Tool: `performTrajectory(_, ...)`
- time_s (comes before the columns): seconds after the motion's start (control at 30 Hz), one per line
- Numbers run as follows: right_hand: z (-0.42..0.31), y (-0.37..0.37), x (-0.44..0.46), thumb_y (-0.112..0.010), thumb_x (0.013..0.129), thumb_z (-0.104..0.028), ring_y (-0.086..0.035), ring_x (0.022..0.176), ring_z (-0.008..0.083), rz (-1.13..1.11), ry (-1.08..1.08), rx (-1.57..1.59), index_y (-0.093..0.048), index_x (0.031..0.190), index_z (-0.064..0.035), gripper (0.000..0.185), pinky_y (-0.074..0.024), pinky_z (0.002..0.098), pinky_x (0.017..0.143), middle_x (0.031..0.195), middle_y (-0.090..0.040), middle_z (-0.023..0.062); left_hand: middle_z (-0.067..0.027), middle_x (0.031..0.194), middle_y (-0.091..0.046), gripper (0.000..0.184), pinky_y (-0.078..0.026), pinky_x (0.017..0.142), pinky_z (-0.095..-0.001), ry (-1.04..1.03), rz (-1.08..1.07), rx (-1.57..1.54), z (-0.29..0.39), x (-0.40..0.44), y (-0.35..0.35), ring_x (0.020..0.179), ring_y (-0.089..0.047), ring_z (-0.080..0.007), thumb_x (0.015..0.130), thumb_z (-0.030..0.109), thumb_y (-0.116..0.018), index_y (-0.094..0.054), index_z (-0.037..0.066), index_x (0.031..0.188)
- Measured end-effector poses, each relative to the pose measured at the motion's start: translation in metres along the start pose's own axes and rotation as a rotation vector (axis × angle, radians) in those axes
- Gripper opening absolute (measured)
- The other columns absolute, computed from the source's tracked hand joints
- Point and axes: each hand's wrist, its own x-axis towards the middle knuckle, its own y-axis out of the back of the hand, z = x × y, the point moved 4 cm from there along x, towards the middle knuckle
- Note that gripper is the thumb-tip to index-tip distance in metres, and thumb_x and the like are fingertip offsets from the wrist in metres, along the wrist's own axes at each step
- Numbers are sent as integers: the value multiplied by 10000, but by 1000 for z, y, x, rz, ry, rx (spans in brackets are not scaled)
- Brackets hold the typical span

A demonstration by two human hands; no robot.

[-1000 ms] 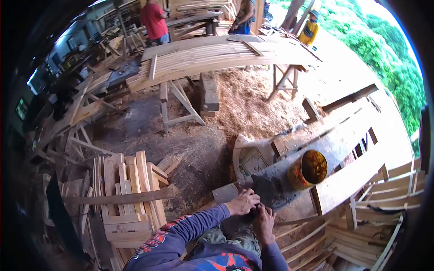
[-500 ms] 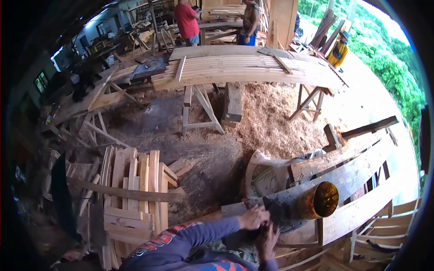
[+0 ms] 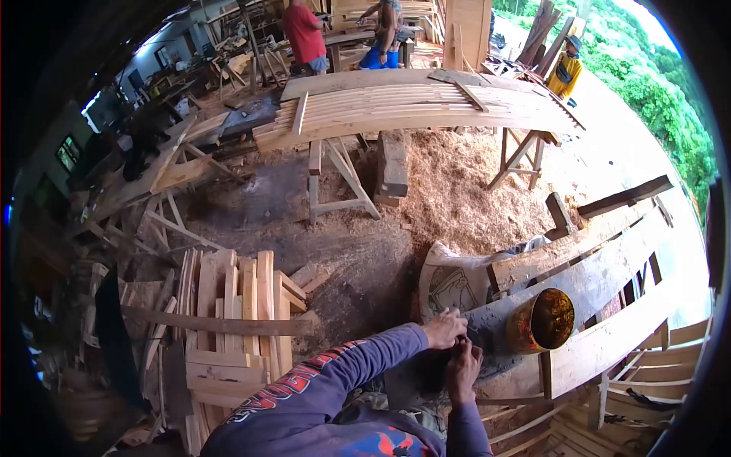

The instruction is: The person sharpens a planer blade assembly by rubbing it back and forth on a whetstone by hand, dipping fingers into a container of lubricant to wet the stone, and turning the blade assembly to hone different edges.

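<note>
My left hand [image 3: 445, 329] is closed, fingertips pinched on something small and dark that I cannot make out. Just below it, my right hand [image 3: 463, 369] is also closed, its fingertips meeting those of the left. Both hands are over the near end of a plank bench [image 3: 609, 263], beside its dark-stained part. To their right on the bench is an open, stained metal can [image 3: 520, 326], its inside yellow-brown and dark. A printed white sack [image 3: 449, 286] lies just beyond the left hand.
A stack of cut boards [image 3: 263, 305] stands at the left, crossed by a long strip [image 3: 221, 323]. Farther off, slats lie on a sawhorse table [image 3: 411, 114], with wood shavings [image 3: 472, 183] beneath. A person in red [image 3: 304, 34], another in blue shorts [image 3: 386, 38] and one in yellow [image 3: 565, 72] are beyond.
Both hands have risen slightly and moved right, fingertips now closer together. The person in blue shorts has shifted left and leans more. The view has shifted a little.
</note>
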Motion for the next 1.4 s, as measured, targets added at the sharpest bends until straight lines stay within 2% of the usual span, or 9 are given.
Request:
performTrajectory(0.13, -9, 9, -66, -599, 987, -61, -596, 1087, 423, 180, 112, 22, -601, 1274, -51, 288, -451, 548, 930, 1146, -688, 186, -88, 1084, -634, 147, -452, 993, -572, 44, -170, -50, 35, -48, -38, 1124, -577, -346, 800, 202, -721, -762, 143, 929)
performTrajectory(0.33, -18, 8, 15, -589, 1004, -107, -603, 958, 417, 90, 57, -26, -628, 1168, -77, 171, -442, 528, 847, 934, -710, 178, -66, 1063, -677, 205, -455, 934, -477, 6, -8, -9, -8, 9, 4, 1091, -580, -325, 823, 132, -676, -783, 165, 994)
performTrajectory(0.47, -4, 4, -58, -583, 1016, -110, -631, 1030, 387, 116, 80, 2, -624, 1304, -70, 294, -478, 490, 921, 1059, -733, 170, -54, 1042, -656, 209, -454, 947, -474, 13, -154, 15, 34, -41, -25, 1078, -596, -295, 819, 159, -709, -774, 153, 1018)
performTrajectory(0.5, 5, 2, -64, -621, 989, -119, -644, 1065, 377, 32, -5, 35, -626, 1318, -58, 335, -494, 509, 955, 1233, -706, 139, -60, 1002, -656, 178, -461, 939, -477, 27, -90, -32, 35, -46, -33, 1032, -615, -293, 805, 168, -707, -771, 169, 971)
performTrajectory(0.67, -11, 14, 25, -557, 871, -2, -660, 1016, 356, 90, 137, 8, -611, 1247, -67, 386, -493, 479, 929, 1067, -726, 161, -117, 975, -700, 145, -473, 853, -501, 47, 0, 187, -3, 17, 13, 967, -630, -367, 803, 214, -703, -778, 159, 913)
performTrajectory(0.83, 9, 0, -67, -659, 766, -73, -625, 1073, 355, 69, 61, -65, -614, 1335, -26, 573, -519, 484, 945, 1196, -708, 144, -72, 1067, -706, 236, -469, 884, -489, 30, 54, -84, 39, -56, -22, 988, -619, -331, 832, 130, -726, -773, 109, 1061)
performTrajectory(1.0, 0, 11, 22, -620, 881, -61, -616, 1044, 350, 114, 84, -83, -618, 1201, -38, 321, -483, 475, 871, 1090, -683, 136, -63, 1098, -718, 242, -468, 901, -462, 97, -14, -36, 1, 12, 18, 1021, -606, -327, 871, 104, -698, -791, 151, 1089)
performTrajectory(1.17, 10, -1, -68, -657, 887, -101, -627, 1118, 373, 30, 80, -45, -605, 1320, -35, 442, -507, 496, 917, 1232, -695, 159, -98, 1067, -701, 258, -497, 897, -491, 72, 5, -128, 37, -57, -23, 1000, -613, -334, 834, 132, -743, -782, 124, 1089)
performTrajectory(1.4, 5, 10, 9, -624, 852, -51, -621, 1059, 338, 52, 61, -124, -602, 1236, -3, 387, -491, 469, 910, 1178, -696, 158, -94, 1085, -700, 219, -482, 892, -486, 39, -92, 64, 1, 11, 5, 1023, -617, -353, 871, 151, -704, -779, 135, 1075)
